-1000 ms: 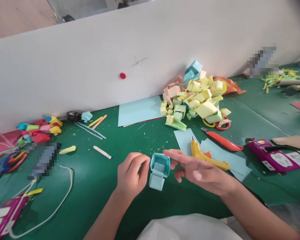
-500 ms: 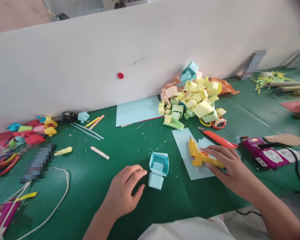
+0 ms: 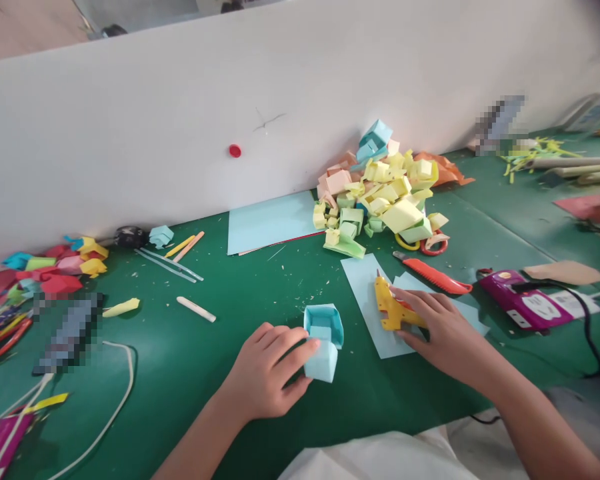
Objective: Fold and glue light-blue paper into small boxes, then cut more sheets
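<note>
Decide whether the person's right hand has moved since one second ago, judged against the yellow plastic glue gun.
Yes. The right hand has moved from beside the light blue folded paper box rightward and down onto the yellow plastic glue gun, now gripping it.

The right hand (image 3: 443, 330) covers the rear half of the yellow glue gun (image 3: 391, 308), so its grip there cannot be read. The left hand (image 3: 267, 373) hides the near left side of the blue paper box (image 3: 323, 340). 2 patches are pixelated: 1 on the bench (image 3: 205, 347) at left, 1 by the white board (image 3: 180, 120) at right. A purple power strip (image 3: 0, 443) is cut off at the bottom left corner.
</note>
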`<state>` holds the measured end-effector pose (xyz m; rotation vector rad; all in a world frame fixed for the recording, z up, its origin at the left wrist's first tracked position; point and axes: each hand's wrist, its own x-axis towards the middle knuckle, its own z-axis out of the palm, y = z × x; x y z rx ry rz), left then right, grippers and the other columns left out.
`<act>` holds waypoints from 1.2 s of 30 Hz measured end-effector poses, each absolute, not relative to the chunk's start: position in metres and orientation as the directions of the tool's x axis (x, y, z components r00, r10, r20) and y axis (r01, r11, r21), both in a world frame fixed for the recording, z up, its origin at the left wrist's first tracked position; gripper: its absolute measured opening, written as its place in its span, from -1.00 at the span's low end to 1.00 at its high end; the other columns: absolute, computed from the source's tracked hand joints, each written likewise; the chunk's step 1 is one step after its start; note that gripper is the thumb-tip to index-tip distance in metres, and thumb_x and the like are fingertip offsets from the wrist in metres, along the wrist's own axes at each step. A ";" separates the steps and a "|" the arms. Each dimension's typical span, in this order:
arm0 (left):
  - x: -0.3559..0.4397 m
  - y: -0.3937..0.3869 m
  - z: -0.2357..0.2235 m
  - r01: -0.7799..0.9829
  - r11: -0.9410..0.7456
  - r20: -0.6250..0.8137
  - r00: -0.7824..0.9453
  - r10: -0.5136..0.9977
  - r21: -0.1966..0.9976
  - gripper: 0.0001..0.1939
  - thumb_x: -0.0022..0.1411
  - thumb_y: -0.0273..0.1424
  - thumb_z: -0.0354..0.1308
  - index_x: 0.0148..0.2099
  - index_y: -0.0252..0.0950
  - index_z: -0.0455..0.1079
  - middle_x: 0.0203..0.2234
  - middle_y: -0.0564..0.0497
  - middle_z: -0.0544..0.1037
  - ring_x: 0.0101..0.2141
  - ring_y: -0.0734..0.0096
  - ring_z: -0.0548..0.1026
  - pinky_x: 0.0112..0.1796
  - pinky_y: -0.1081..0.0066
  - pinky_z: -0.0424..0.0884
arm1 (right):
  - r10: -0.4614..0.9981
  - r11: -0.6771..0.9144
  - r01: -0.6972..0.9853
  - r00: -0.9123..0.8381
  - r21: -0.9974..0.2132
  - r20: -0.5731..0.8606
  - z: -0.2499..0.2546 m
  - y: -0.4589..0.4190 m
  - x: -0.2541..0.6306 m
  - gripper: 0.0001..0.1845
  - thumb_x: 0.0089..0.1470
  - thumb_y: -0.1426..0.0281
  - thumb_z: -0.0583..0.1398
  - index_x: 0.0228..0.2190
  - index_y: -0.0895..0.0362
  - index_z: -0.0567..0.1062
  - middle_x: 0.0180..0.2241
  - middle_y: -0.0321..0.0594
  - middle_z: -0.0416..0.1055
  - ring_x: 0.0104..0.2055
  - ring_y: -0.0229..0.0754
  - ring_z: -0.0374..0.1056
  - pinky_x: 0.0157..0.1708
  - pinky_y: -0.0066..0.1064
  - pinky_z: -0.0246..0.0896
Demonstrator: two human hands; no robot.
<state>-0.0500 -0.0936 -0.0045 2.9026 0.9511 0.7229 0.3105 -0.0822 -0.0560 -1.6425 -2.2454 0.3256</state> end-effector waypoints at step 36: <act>-0.004 -0.078 -0.022 0.726 -0.550 0.423 0.382 0.822 0.413 -0.67 0.33 -0.34 0.20 0.11 -0.17 0.31 0.10 -0.15 0.44 0.09 0.07 0.44 0.03 0.12 0.31 | 0.960 0.271 0.899 -0.225 -0.343 0.167 -0.077 -0.081 0.322 -0.51 0.26 0.21 0.11 0.19 0.00 0.39 0.04 0.00 0.29 0.10 0.20 0.29 0.12 0.07 0.29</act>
